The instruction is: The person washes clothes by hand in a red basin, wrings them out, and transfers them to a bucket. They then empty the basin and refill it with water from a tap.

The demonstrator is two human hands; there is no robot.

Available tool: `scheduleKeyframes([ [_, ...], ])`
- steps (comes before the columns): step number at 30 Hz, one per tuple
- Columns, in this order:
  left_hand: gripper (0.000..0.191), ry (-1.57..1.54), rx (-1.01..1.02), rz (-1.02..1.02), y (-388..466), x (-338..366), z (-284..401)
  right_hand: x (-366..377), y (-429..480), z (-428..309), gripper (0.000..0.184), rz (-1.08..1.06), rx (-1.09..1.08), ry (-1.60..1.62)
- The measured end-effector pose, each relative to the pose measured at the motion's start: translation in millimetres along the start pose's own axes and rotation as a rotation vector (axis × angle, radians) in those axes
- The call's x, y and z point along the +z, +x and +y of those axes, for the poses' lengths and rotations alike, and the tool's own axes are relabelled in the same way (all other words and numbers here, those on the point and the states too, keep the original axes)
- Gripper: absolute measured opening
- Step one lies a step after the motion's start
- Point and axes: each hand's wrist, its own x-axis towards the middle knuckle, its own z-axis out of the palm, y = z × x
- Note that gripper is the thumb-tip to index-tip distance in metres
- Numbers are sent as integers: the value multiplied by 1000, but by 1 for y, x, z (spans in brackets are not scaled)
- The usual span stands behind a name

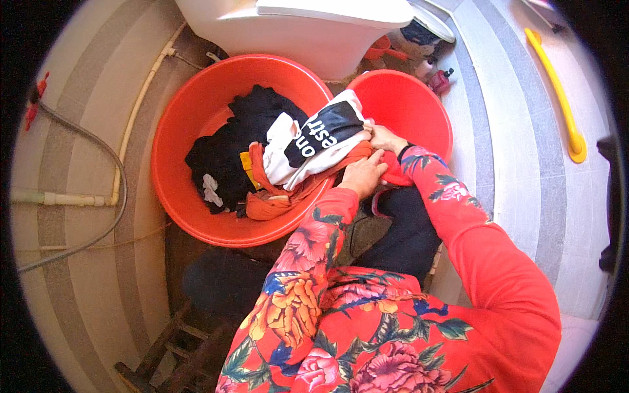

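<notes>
A white garment with a black printed panel bearing writing [327, 135] stretches from the large red basin [182, 196] to the smaller red tub [403, 98]. Beneath it runs an orange cloth [272, 209], partly bunched in the large basin. My right hand [385, 138] grips the bundle of white and orange cloth above the tub's near left rim. Just below it, my left hand [363, 176] is closed on the orange cloth beside the basin's right rim. Dark clothes [223, 152] fill the middle of the basin, with a small crumpled white piece [211, 190] on them.
A white toilet [304, 39] stands behind the basins. Bottles [441, 81] and a red dipper [378, 46] are by the right wall, below a yellow grab bar [557, 93]. A grey hose [110, 147] and pipes [78, 199] line the left wall.
</notes>
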Motion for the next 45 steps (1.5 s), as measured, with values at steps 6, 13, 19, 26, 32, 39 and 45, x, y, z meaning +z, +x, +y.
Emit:
scheduleKeyframes([
  [6,36,-51,13,33,-2,-3,1,-17,-19,-33,37,102,100,-23],
  [13,35,-12,21,16,-5,-6,2,-19,-35,-51,127,-154,205,-428],
  [19,34,-16,6,-20,-4,-6,1,12,-13,-30,62,99,89,-256],
  [26,37,0,17,48,-3,4,-3,11,-8,-9,24,54,-77,-30],
  [32,37,9,-4,36,-1,4,4,-31,-38,-45,21,26,-6,-377],
  [39,52,-11,-22,-21,3,0,6,-82,-67,-100,21,107,-50,-761],
  [45,64,-362,46,-152,2,-23,-7,-100,-84,-142,20,229,-203,-780],
])
